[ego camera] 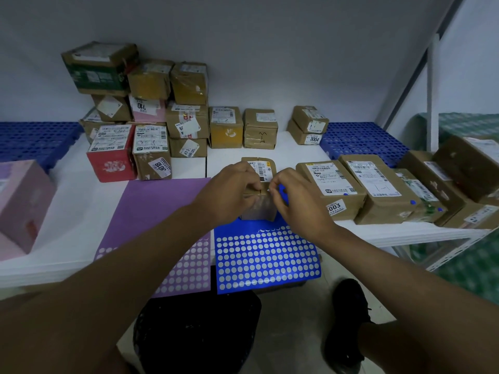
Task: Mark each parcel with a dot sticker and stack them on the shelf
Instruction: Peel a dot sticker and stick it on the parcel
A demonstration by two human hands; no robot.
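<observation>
I see both hands, left hand [232, 190] and right hand [293, 198], pinching the small brown taped cardboard parcel [258, 184], its long axis pointing toward 12 o'clock.

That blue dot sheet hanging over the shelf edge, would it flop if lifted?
Probably. The blue sheet looks paper-thin and already curls where it overhangs the shelf. It likely weighs almost nothing, so a nudge might slide it off.
</observation>
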